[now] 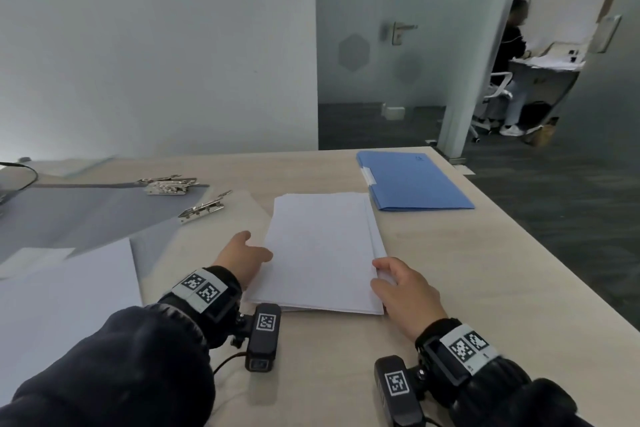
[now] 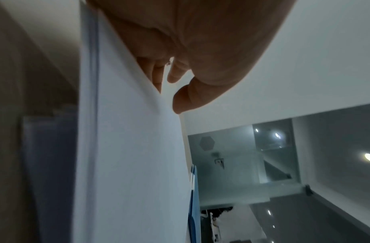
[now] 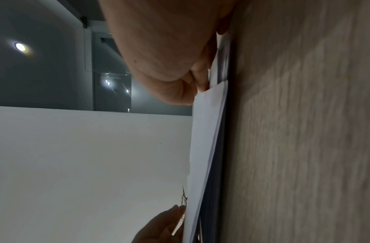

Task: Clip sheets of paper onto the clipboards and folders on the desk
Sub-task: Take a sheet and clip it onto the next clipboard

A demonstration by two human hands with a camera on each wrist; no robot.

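Paper stack (image 1: 322,250) lies mid-worktop (image 1: 450,288), blue folder (image 1: 415,180) just beyond. Left hand (image 1: 242,256) and right hand (image 1: 405,291) flank stack, fingers loosely curled at side edges (grip unclear). Risk: loose sheets fan or slide apart on lift.

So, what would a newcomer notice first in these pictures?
First the white paper stack in the middle of the desk, with the left hand at its left edge and the right hand at its near right corner. Next the blue folder, closed, at the far right of the desk. Then two shiny metal clips on grey clipboards to the left.
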